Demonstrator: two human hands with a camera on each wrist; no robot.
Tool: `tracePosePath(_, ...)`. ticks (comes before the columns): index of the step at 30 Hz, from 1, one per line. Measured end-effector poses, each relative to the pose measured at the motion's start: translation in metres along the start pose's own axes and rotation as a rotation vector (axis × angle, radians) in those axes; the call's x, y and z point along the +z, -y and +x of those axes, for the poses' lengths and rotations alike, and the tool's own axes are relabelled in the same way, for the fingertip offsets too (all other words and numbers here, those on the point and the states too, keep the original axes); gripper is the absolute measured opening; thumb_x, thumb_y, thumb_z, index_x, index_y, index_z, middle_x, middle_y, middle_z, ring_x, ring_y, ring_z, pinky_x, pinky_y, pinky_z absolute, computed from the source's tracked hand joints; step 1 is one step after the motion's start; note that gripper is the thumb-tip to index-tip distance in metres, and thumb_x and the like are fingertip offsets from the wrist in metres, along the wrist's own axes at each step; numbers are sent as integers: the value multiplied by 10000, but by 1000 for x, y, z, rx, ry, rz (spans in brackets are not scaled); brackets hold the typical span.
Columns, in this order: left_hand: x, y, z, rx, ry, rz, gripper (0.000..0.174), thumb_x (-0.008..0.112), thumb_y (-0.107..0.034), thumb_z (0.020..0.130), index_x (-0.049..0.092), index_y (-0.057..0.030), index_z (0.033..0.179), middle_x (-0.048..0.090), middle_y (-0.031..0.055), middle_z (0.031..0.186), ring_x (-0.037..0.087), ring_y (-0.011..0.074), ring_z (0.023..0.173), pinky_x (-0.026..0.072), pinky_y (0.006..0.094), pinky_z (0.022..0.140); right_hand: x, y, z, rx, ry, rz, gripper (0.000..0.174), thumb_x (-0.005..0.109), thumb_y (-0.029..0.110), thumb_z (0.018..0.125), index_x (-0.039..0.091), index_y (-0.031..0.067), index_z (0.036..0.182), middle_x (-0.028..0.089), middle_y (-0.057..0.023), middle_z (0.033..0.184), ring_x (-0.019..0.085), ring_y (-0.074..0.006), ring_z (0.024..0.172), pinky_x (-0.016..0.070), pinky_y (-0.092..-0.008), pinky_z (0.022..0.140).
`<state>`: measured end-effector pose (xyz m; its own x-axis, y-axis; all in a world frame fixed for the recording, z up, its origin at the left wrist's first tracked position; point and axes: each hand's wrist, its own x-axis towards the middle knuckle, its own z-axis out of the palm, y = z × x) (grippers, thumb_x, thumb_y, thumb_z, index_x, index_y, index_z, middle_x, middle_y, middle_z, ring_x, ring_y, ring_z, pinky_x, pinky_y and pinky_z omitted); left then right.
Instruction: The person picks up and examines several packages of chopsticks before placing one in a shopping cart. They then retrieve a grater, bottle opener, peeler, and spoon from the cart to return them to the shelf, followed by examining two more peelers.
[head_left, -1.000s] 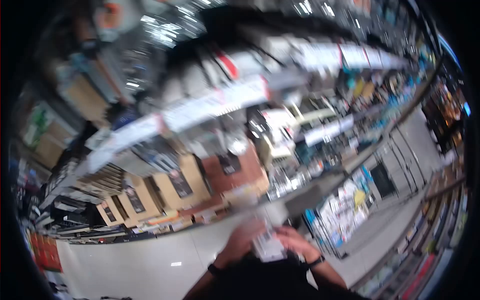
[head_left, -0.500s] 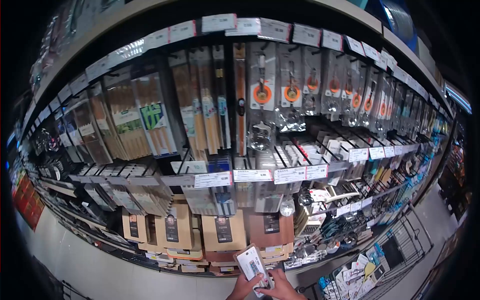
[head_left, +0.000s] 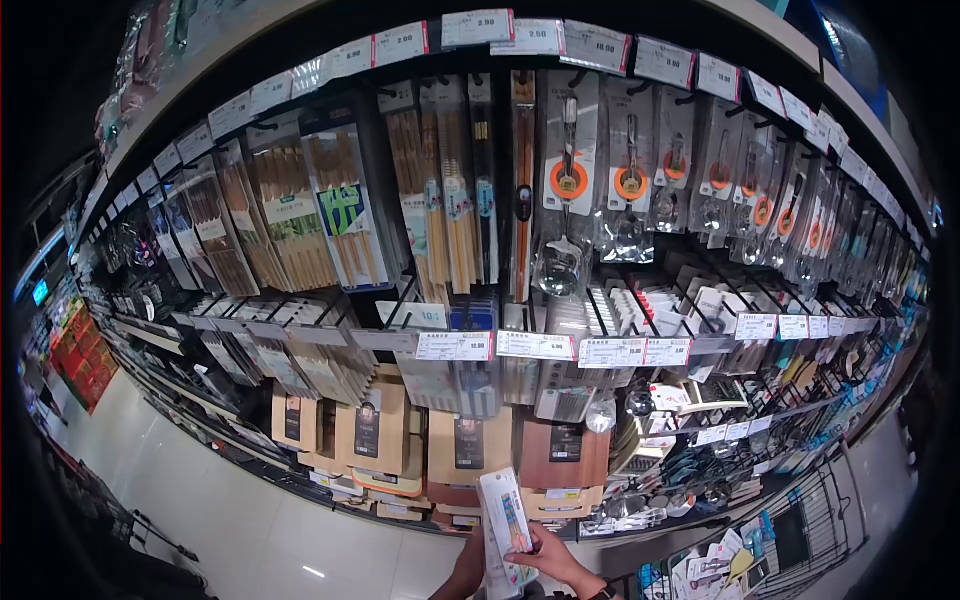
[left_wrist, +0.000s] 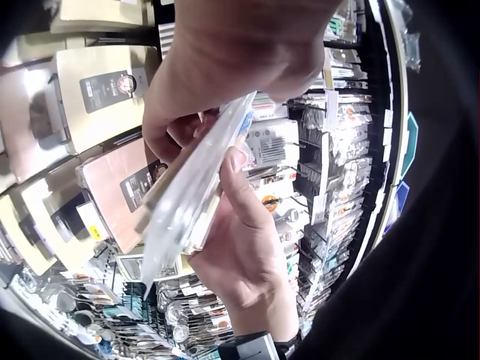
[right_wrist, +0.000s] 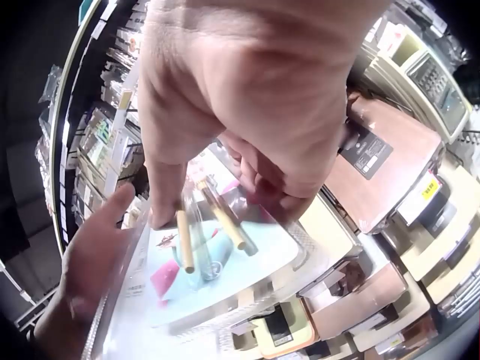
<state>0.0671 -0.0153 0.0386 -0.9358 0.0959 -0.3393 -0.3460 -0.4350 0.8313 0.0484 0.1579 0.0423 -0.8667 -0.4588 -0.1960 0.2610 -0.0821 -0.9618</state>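
Note:
Both hands hold flat clear-plastic packages point(head_left: 508, 515) low in the head view. The left hand point(head_left: 462, 568) grips their left side, and the right hand point(head_left: 556, 560) has its thumb on the front. In the left wrist view the left hand point(left_wrist: 240, 56) curls its fingers at the package edge, opposite the right hand point(left_wrist: 247, 259) and its raised thumb. The right wrist view has the right hand point(right_wrist: 240, 97) pinching a package with a pale blue card point(right_wrist: 247, 277) and light sticks inside; the left hand point(right_wrist: 90, 262) lies along its far side.
Racks of hanging chopstick packs point(head_left: 290, 215) and ladles point(head_left: 565, 225) rise ahead, above wooden boards point(head_left: 468, 445). A cart point(head_left: 820, 520) with packaged goods stands at the right. Red boxes point(head_left: 85, 355) are at the far left, beside the pale floor point(head_left: 240, 510).
The head view has steadied from a blur and turned slightly left. The held packages have tipped more upright, and the left hand has moved lower along their edge.

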Motion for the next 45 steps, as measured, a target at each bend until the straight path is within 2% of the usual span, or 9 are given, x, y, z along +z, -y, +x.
tracePosePath(3, -4, -5, -1, 61, 39, 305, 548, 248, -437, 1061, 438, -29, 1374, 563, 100, 1287, 534, 195, 1171, 394, 349, 1038, -8, -1, 5, 8, 103, 72, 541, 734, 13, 843, 455, 21, 1307, 629, -49, 1118, 609, -124, 1021, 502, -290, 902)
tracePosePath(5, -3, -5, 3, -86, 4, -38, 541, 256, -437, 1063, 451, -41, 1374, 554, 98, 1302, 520, 195, 1193, 396, 352, 1039, -11, 2, 8, 30, 125, 71, 562, 728, 17, 850, 438, 22, 1332, 629, -51, 1131, 608, -126, 1035, 501, -294, 910)
tracePosePath(15, -1, 4, 23, -164, -9, -127, 506, 297, -381, 1063, 475, 11, 1328, 584, 141, 1269, 561, 235, 1159, 422, 368, 1031, -28, 5, 11, -42, 118, -19, 472, 729, 71, 867, 496, 33, 1275, 613, -12, 1066, 572, -81, 993, 478, -251, 855)
tracePosePath(17, 25, -16, 5, 17, -57, 89, 500, 323, -341, 1056, 441, 2, 1400, 521, 147, 1379, 477, 242, 1267, 352, 342, 1085, -30, 9, 9, -32, 110, 38, 415, 731, 153, 883, 528, 27, 1222, 596, -4, 1052, 548, -88, 995, 468, -262, 848)
tracePosePath(18, 13, 2, 16, 37, 41, -66, 499, 299, -336, 1060, 425, -8, 1415, 521, 133, 1382, 487, 235, 1262, 358, 346, 1084, -28, 8, 1, -98, 40, 80, 566, 754, 99, 821, 497, 1, 1316, 619, -110, 1193, 589, -200, 1095, 489, -334, 923)
tracePosePath(25, 8, -6, 69, 207, 43, -111, 438, 420, -295, 1036, 466, -23, 1376, 578, 105, 1285, 561, 208, 1148, 460, 341, 972, -38, 21, -17, -125, 21, 125, 612, 701, 43, 859, 436, 13, 1410, 576, -74, 1293, 553, -165, 1163, 473, -324, 973)
tracePosePath(31, 18, 15, 62, -2, 55, 30, 423, 456, -284, 1026, 479, -22, 1358, 592, 96, 1251, 577, 203, 1111, 484, 339, 930, -34, 21, -30, -126, 58, 252, 598, 697, 61, 867, 450, 19, 1410, 591, -58, 1282, 537, -150, 1176, 444, -311, 992)
tracePosePath(36, 4, 32, 43, -182, 53, 195, 412, 486, -275, 1017, 490, -22, 1343, 603, 88, 1222, 590, 199, 1081, 505, 337, 895, -34, 5, -28, -67, -114, 46, 434, 752, 305, 868, 550, 38, 1144, 533, 21, 923, 491, -89, 883, 437, -255, 762)
tracePosePath(45, -17, 23, 43, -350, 33, -76, 400, 544, -209, 989, 475, 2, 1322, 606, 112, 1161, 604, 249, 1017, 537, 382, 800, -37, 2, -57, -136, -469, 50, 486, 766, 278, 849, 558, 24, 1208, 627, -19, 1006, 552, -94, 935, 452, -264, 803)
